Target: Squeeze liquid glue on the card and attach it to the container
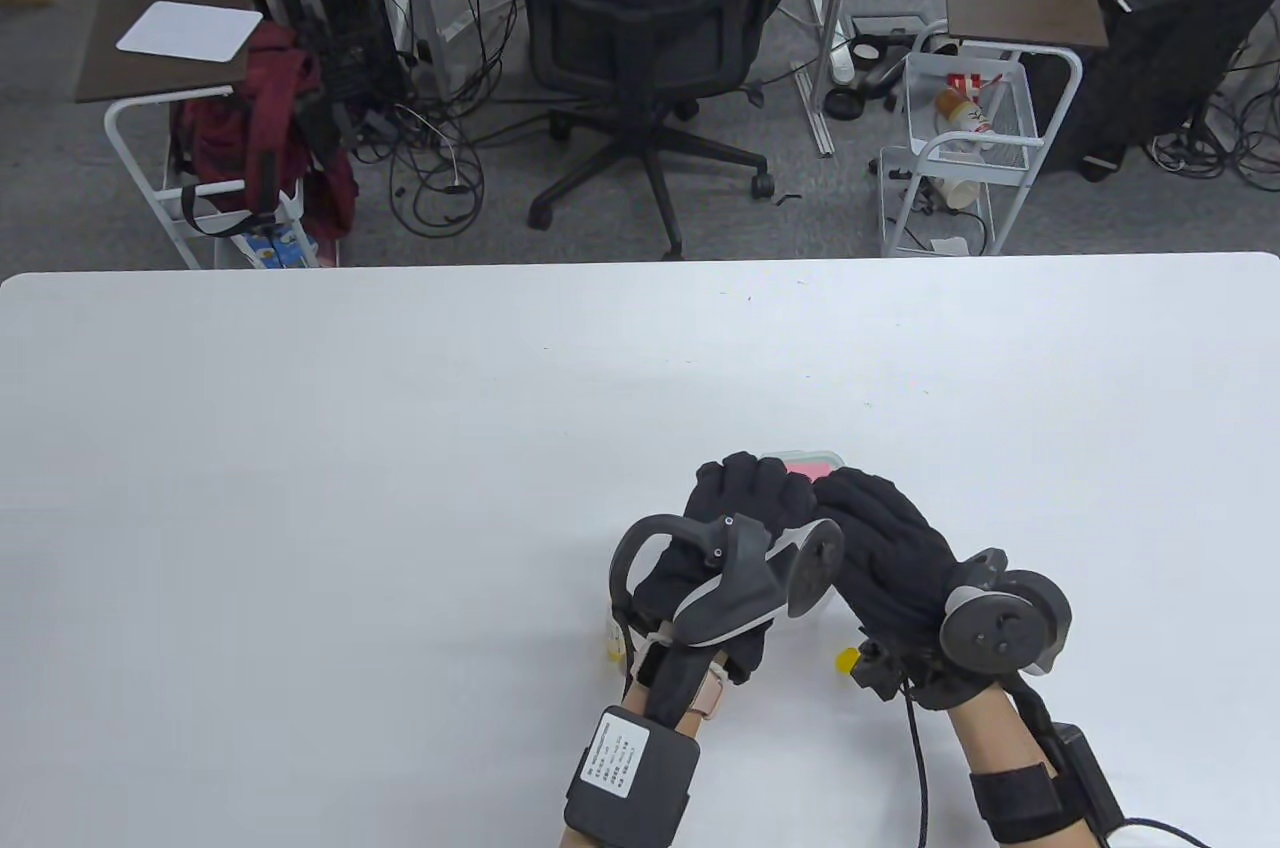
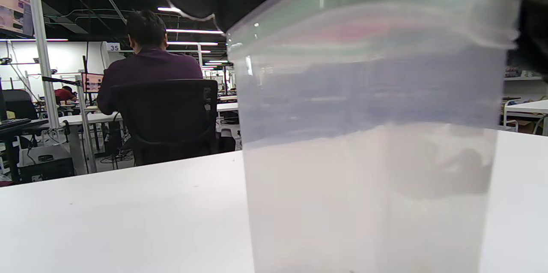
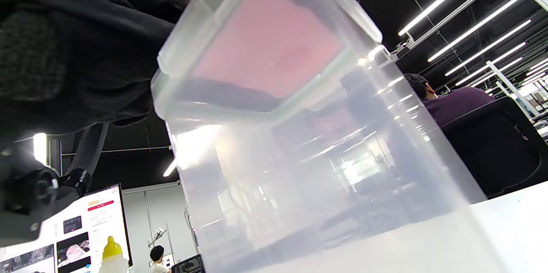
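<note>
Table view: container [image 1: 812,462] stands upright on table [image 1: 400,448], pink card [image 1: 806,468] flat on its lid. Left hand [image 1: 735,528] and right hand [image 1: 880,533] both rest on the lid from above; finger curl hidden, cannot tell. Glue bottle [image 3: 112,256] stands behind the hands.

left hand [image 1: 735,528]: black glove, grey tracker | right hand [image 1: 885,538]: black glove, cable
</note>
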### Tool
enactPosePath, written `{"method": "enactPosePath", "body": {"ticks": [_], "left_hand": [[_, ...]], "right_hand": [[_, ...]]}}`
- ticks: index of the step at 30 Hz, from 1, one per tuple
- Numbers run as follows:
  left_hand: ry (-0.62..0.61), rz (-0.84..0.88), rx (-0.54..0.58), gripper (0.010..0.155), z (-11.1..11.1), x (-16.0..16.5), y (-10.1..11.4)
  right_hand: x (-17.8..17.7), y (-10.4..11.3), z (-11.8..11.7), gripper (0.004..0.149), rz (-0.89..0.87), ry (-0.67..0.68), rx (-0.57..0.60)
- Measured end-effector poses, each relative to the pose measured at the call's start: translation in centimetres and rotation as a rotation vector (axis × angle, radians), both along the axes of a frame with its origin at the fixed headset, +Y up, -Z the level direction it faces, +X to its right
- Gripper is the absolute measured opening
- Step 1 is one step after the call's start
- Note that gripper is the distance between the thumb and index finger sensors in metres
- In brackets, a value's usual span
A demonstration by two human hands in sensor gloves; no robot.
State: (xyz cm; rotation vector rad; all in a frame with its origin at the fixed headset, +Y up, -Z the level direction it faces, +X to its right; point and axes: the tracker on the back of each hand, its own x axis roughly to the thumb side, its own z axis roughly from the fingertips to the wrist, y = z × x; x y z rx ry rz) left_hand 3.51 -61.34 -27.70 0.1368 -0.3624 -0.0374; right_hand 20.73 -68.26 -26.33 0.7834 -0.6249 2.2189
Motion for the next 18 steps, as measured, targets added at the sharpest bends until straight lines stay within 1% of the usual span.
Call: {"method": "enactPosePath", "body": {"ticks": [3,7,13,15,18], "left_hand": [[0.015,-0.015,0.006,0.047,-0.4,0.2,0.1],[0.006,0.007,-0.004,0.047,-0.4,0.2,0.1],[-0.037,-0.012,0.004,0.046,0.7,0.1,0.4],[-0.028,-0.017,0.011,0.046,0.7,0.1,0.4],[-0.012,-0.009,-0.01,0.046,0.3,0.1,0.3]], "right_hand": [[-0.3,0.0,0.0,0.045,0.011,-0.009,0.007],[-0.3,0.0,0.0,0.044,0.008,-0.011,0.003],[-0.3,-0.1,0.0,0.044,-0.006,-0.003,-0.005],[-0.3,0.0,0.0,0.044,-0.008,0.0,-0.006],[-0.3,0.0,0.1,0.044,0.001,-0.005,0.001]]}}
